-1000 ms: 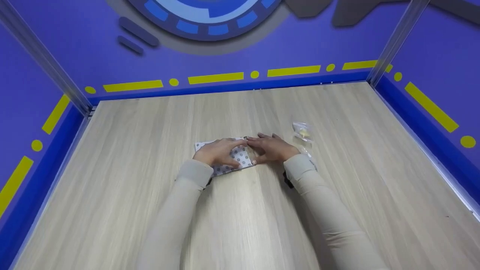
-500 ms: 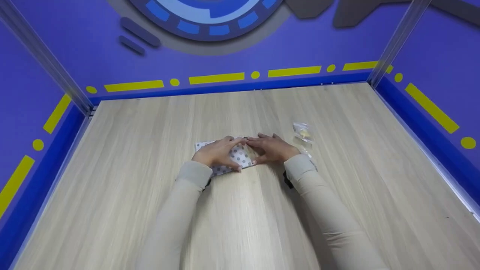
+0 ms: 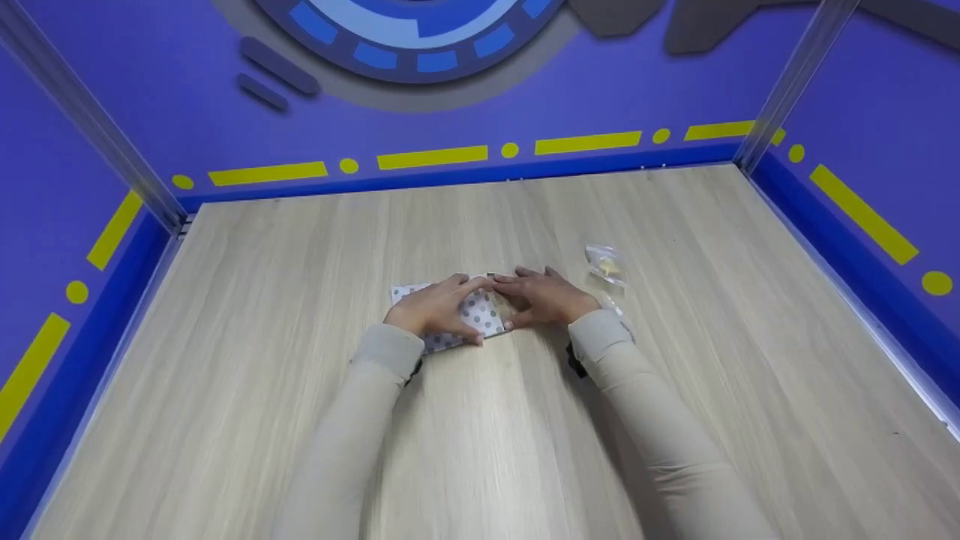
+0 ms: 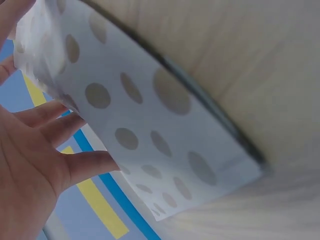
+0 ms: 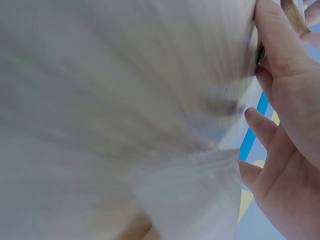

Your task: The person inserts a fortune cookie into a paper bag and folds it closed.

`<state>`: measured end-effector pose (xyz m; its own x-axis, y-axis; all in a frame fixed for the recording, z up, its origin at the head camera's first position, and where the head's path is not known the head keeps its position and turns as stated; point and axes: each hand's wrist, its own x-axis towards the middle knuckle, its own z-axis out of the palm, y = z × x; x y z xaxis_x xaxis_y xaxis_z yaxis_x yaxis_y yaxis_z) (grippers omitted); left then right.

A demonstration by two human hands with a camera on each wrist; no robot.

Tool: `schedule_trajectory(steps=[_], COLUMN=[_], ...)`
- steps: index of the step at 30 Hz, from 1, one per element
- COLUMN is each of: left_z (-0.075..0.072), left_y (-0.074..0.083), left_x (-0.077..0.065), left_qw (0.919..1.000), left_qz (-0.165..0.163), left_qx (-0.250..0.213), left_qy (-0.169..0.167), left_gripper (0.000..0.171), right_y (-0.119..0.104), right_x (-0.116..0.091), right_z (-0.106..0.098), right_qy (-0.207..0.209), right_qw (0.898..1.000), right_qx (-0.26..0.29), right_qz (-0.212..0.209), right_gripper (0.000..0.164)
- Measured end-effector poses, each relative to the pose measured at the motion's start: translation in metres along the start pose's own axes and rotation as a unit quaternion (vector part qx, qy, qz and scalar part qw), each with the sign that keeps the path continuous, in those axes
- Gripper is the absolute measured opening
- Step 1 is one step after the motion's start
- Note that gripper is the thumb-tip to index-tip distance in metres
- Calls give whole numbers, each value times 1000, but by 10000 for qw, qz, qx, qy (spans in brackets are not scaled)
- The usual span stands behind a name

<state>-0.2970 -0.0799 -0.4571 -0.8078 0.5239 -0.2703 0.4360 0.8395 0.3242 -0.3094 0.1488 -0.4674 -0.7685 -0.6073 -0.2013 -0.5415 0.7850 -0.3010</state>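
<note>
A flat white packet with grey polka dots lies on the table; its exact kind is unclear. A thin dark edge runs along one side of it in the left wrist view. My left hand spans the packet, thumb at the near edge and fingers at the far edge, covering its left middle. At the right end, my right hand grips with thumb and fingertips on either side of a brownish strip. The index fingers of both hands meet at the far edge. The right wrist view catches a bit of brown edge between the fingers.
A small clear zip bag with something yellow in it lies beyond the right hand. Another clear bag with a serrated edge lies beside the right wrist. Blue-purple panels wall the wooden table at the back and sides.
The left hand has shifted very slightly, with its thumb a little further down over the packet's near edge. The right hand and the bags stay put.
</note>
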Motion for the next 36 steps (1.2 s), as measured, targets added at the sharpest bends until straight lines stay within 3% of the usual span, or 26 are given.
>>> schedule_trajectory(steps=[7, 18, 28, 36], left_z=[1, 2, 3, 5], left_y=[-1, -2, -2, 1], left_x=[1, 2, 1, 0], left_qw=[9994, 9990, 9991, 9996], left_qz=[236, 250, 289, 151], left_qx=[43, -26, -151, -182], left_qy=[262, 363, 260, 133], left_gripper=[89, 81, 94, 92], right_y=[-1, 0, 1, 3], right_x=[0, 1, 1, 2], right_z=[0, 1, 0, 1], right_qy=[12, 63, -44, -83], right_qw=[10000, 10000, 9999, 9996], right_qx=[-16, 12, 114, 229], right_qz=[12, -52, -40, -119], right_gripper=[80, 77, 75, 75])
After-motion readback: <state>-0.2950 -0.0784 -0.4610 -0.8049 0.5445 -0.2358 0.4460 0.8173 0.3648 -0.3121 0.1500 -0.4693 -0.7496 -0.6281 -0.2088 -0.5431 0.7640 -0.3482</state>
